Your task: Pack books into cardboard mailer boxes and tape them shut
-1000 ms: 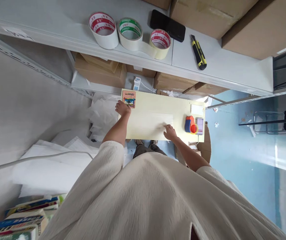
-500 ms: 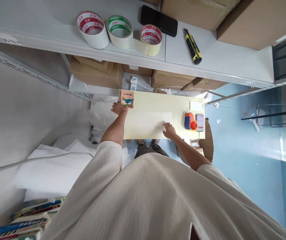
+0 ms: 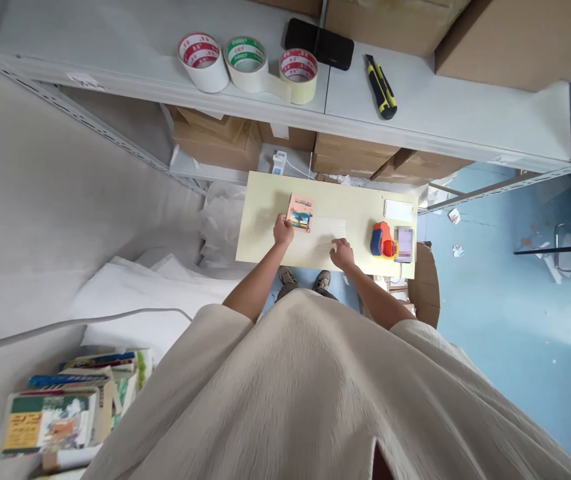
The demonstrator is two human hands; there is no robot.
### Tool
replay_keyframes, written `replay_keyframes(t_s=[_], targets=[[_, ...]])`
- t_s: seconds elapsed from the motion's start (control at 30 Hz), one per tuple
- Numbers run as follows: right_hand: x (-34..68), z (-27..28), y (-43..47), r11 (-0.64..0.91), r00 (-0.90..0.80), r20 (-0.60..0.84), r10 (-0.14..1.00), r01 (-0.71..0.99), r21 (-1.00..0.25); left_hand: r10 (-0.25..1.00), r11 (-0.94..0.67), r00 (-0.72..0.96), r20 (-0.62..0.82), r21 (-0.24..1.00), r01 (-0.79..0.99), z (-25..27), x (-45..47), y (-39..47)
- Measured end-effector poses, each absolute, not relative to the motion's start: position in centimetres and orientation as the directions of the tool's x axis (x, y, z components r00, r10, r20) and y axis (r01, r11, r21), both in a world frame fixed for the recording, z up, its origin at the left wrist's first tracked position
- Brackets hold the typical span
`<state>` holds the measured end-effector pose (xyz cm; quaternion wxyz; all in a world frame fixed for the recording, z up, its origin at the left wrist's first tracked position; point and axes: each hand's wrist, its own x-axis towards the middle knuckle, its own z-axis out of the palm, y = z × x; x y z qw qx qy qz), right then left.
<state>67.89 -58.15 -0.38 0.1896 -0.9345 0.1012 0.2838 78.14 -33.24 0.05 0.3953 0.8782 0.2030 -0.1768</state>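
A small pink book [image 3: 302, 207] with a colourful landscape picture on its cover is in my left hand [image 3: 284, 230]. The fingers grip its lower left edge, over the pale yellow table [image 3: 260, 200]. A thin, whitish see-through sheet [image 3: 322, 233] with fine ridges lies flat to the right of the book and partly under it. At the sheet's right part rests my right hand [image 3: 342, 254], palm down, the index finger and thumb a little apart. Its other fingers are bent and partly hidden.
On the table's right are a red and blue tape dispenser [image 3: 381, 241], a phone [image 3: 404, 244] and a white card stack [image 3: 398, 210]. The shelf above holds tape rolls [image 3: 205, 63], a black phone [image 3: 319, 44] and a box cutter [image 3: 380, 88]. Books [image 3: 60, 413] are piled lower left.
My left hand has taken the book from the table's upper left corner and carried it right, toward the sheet. The right hand stays by the sheet, its fingers more bent. The view has shifted slightly.
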Motion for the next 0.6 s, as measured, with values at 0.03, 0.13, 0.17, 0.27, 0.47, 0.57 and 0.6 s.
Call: replay_keyframes(t_s=[0.03, 0.13, 0.17, 0.27, 0.47, 0.57, 0.6], targets=[[67.6, -0.6, -58.5, -0.900, 0.817, -0.565, -0.119, -0.329, -0.286, 0.205, -0.598, 0.833, -0.513, 0.608, 0.522, -0.3, 76.6, -34.1], [66.9, -1.5, -59.6, -0.848, 0.780, -0.578, -0.239, -0.458, -0.267, 0.188, -0.602, 0.771, -0.608, 0.549, 0.580, -1.4, 72.9, -36.3], [66.7, -1.9, -59.8, -0.818, 0.767, -0.580, -0.276, -0.504, -0.278, 0.184, -0.606, 0.756, -0.628, 0.533, 0.590, -1.7, 72.1, -36.8], [66.5, -3.2, -60.6, -0.720, 0.724, -0.584, -0.368, -0.619, -0.313, 0.172, -0.632, 0.723, -0.669, 0.488, 0.602, -2.6, 70.8, -37.7], [67.0, -5.1, -61.7, -0.608, 0.658, -0.626, -0.419, -0.715, -0.345, 0.178, -0.728, 0.705, -0.687, 0.390, 0.564, -3.3, 70.6, -38.5], [67.2, -5.6, -61.8, -0.441, 0.644, -0.619, -0.450, -0.763, -0.473, 0.186, -0.779, 0.738, -0.648, 0.360, 0.513, -3.0, 70.4, -38.8], [67.2, -5.7, -61.8, -0.385, 0.642, -0.615, -0.458, -0.767, -0.513, 0.189, -0.792, 0.747, -0.637, 0.351, 0.500, -2.9, 70.3, -38.9]])
